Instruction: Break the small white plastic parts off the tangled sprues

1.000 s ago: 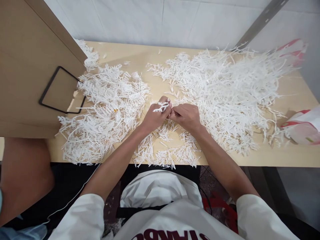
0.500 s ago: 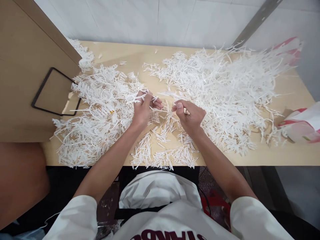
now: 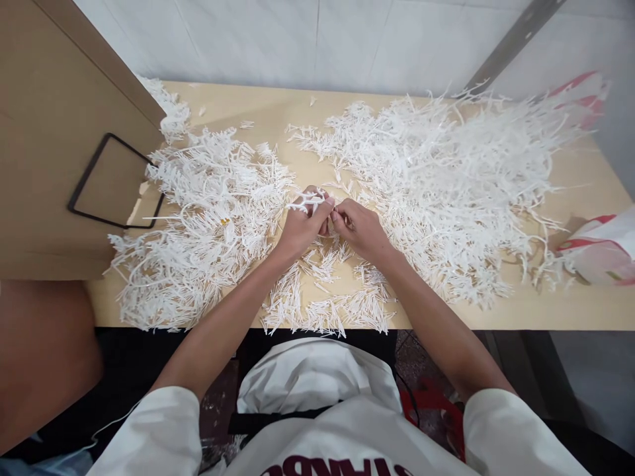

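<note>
My left hand (image 3: 306, 223) is closed around a white branched plastic piece (image 3: 310, 199), whose thin arms stick out over the fingers. Fingertips of my right hand (image 3: 360, 228) are pinched together right against it; what they grip is too small to make out. Both hands meet above the middle of the table. On the left lies a heap of white branched strands (image 3: 208, 225); a larger, looser heap of white strands (image 3: 456, 185) spreads on the right. Short white sticks (image 3: 327, 311) are scattered below my hands, down to the front edge.
A cardboard box (image 3: 64, 145) stands at the left, with a black wire frame (image 3: 112, 178) against it. A red and white bag (image 3: 602, 248) lies at the right edge. Behind the wooden tabletop (image 3: 258, 102) rises a pale tiled wall (image 3: 278, 39).
My hands have come together from a small gap. The left moved right and closed around the white piece, and the right moved slightly left to meet it.
</note>
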Demonstrator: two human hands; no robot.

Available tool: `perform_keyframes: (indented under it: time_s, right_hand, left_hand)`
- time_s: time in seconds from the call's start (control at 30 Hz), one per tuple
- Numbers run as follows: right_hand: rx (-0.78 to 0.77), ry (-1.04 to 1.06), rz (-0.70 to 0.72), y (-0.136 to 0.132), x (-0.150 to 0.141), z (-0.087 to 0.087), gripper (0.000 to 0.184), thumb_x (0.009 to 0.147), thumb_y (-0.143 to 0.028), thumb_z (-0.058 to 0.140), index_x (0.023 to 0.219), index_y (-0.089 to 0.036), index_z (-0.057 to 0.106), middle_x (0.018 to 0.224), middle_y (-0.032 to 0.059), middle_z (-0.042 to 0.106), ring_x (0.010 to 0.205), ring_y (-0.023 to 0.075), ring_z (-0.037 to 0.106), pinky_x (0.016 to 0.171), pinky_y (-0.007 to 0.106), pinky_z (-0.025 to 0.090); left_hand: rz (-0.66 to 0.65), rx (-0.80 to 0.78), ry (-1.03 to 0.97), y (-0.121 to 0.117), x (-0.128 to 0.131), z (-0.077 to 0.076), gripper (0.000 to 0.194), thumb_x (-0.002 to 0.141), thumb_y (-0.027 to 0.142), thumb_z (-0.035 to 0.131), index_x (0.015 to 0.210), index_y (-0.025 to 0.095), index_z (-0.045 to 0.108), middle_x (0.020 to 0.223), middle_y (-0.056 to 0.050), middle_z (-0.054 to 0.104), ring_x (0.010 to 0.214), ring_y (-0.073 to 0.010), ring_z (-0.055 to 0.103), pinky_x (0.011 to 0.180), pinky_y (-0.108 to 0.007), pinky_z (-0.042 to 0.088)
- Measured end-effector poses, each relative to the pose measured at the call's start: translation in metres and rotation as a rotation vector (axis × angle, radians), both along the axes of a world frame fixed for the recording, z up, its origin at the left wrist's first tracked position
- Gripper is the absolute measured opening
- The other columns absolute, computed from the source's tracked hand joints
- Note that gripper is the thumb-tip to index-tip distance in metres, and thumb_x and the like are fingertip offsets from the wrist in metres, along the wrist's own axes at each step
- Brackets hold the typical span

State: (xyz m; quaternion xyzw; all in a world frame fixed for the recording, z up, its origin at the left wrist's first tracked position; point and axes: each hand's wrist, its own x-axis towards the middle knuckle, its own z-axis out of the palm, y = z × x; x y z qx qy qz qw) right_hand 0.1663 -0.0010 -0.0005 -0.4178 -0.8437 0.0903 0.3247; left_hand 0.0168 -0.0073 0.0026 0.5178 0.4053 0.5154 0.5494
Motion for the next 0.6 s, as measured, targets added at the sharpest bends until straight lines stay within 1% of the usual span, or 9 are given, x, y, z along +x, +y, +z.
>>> perform_keyframes:
  time_s: [0.07,0.13,0.2,0.27,0.33,0.4,0.47,0.53,0.6]
  right_hand:
    - [0.094,-0.032,-0.024,0.000,-0.001,0.000,0.022,0.094,-0.025,0.040,0.073,-0.020,0.046,0.067,-0.0013,0.053,0.059,0.0092,0.046,0.056,0.025,0.036]
    - [0.242,-0.051,-0.022,-0.003,-0.002,0.002,0.023,0.090,-0.020,0.040,0.067,-0.020,0.041,0.061,-0.0013,0.049,0.056,0.0098,0.042,0.054,0.026,0.034]
    - [0.353,-0.031,0.030,-0.009,-0.005,0.005,0.022,0.087,-0.016,0.040,0.065,-0.021,0.038,0.057,-0.0015,0.047,0.053,0.0100,0.040,0.052,0.027,0.034]
    - [0.367,0.033,0.077,-0.017,-0.007,0.008,0.021,0.087,-0.016,0.040,0.066,-0.021,0.040,0.056,-0.0018,0.048,0.052,0.0097,0.042,0.050,0.026,0.035]
    - [0.313,0.111,0.034,-0.021,-0.009,0.010,0.018,0.091,-0.020,0.041,0.076,-0.021,0.048,0.065,-0.0003,0.056,0.058,0.0102,0.050,0.052,0.025,0.040]
    - [0.223,0.163,-0.051,-0.019,-0.008,0.010,0.015,0.095,-0.024,0.041,0.093,-0.021,0.055,0.086,0.0031,0.064,0.072,0.0118,0.058,0.060,0.027,0.047]
    - [0.143,0.196,-0.133,-0.011,-0.005,0.007,0.022,0.096,-0.024,0.038,0.107,-0.023,0.057,0.103,0.0052,0.063,0.088,0.0135,0.060,0.071,0.029,0.050]
    - [0.120,0.212,-0.233,-0.004,0.000,0.006,0.024,0.096,-0.025,0.038,0.109,-0.024,0.059,0.109,0.0053,0.061,0.100,0.0163,0.057,0.083,0.034,0.048]
    - [0.130,0.211,-0.336,0.000,0.004,0.007,0.021,0.094,-0.030,0.045,0.105,-0.025,0.062,0.112,0.0049,0.060,0.108,0.0200,0.053,0.092,0.040,0.043]
  left_hand:
    - [0.057,0.037,0.082,0.002,0.000,-0.002,0.021,0.085,0.039,0.057,0.081,0.020,0.048,0.049,0.006,0.049,0.041,-0.0070,0.047,0.043,-0.020,0.040]
    - [0.141,0.026,0.121,0.008,-0.004,-0.005,0.021,0.086,0.038,0.056,0.079,0.020,0.049,0.052,0.005,0.053,0.042,-0.0067,0.049,0.043,-0.020,0.040]
    - [0.262,-0.016,0.082,0.016,-0.012,-0.007,0.024,0.087,0.041,0.054,0.077,0.020,0.047,0.051,0.005,0.052,0.041,-0.0066,0.048,0.042,-0.020,0.038]
    - [0.332,-0.018,0.010,0.023,-0.020,-0.006,0.027,0.087,0.044,0.053,0.075,0.021,0.045,0.049,0.006,0.050,0.041,-0.0066,0.048,0.043,-0.020,0.039]
    - [0.261,-0.002,-0.034,0.026,-0.023,-0.005,0.026,0.086,0.045,0.055,0.080,0.021,0.046,0.054,0.006,0.052,0.046,-0.0068,0.052,0.047,-0.019,0.042]
    - [0.194,0.007,-0.050,0.025,-0.021,-0.002,0.028,0.084,0.047,0.057,0.087,0.020,0.050,0.059,0.004,0.055,0.049,-0.0065,0.053,0.050,-0.019,0.044]
    - [0.159,0.021,-0.044,0.023,-0.015,-0.001,0.033,0.083,0.049,0.058,0.093,0.018,0.056,0.067,0.002,0.059,0.052,-0.0057,0.054,0.053,-0.020,0.045]
    - [0.127,0.034,-0.007,0.020,-0.011,-0.002,0.036,0.080,0.049,0.061,0.096,0.016,0.060,0.078,-0.001,0.062,0.054,-0.0046,0.054,0.055,-0.019,0.045]
    - [0.098,0.042,0.054,0.018,-0.010,-0.003,0.036,0.078,0.047,0.065,0.097,0.016,0.063,0.087,-0.003,0.064,0.058,-0.0041,0.054,0.058,-0.019,0.045]
